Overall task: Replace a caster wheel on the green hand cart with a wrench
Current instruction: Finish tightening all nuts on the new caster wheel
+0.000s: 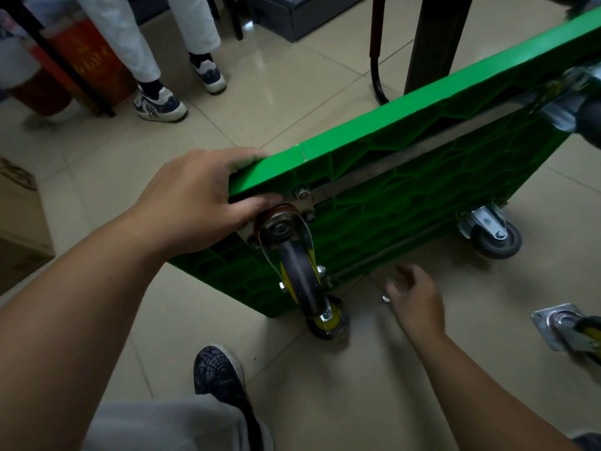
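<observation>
Left hand (198, 203) grips green cart (422, 177) corner edge; right hand (414, 299) above floor (292, 92).

Tiled floor (292, 92): the cart (422, 164) rests tilted on two casters (496, 237) just beyond the fingers (395, 288) of the right hand (418, 304); a loose caster (566, 330) lies to their right; a box (19, 229) far left.

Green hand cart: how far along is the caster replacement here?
Done: cart tipped on its side; a loose caster lies on the floor, old or new unclear. In hand: left hand grips the cart corner, right hand reaches toward the floor, empty. Left, likely: unbolting or tightening the corner caster.
</observation>
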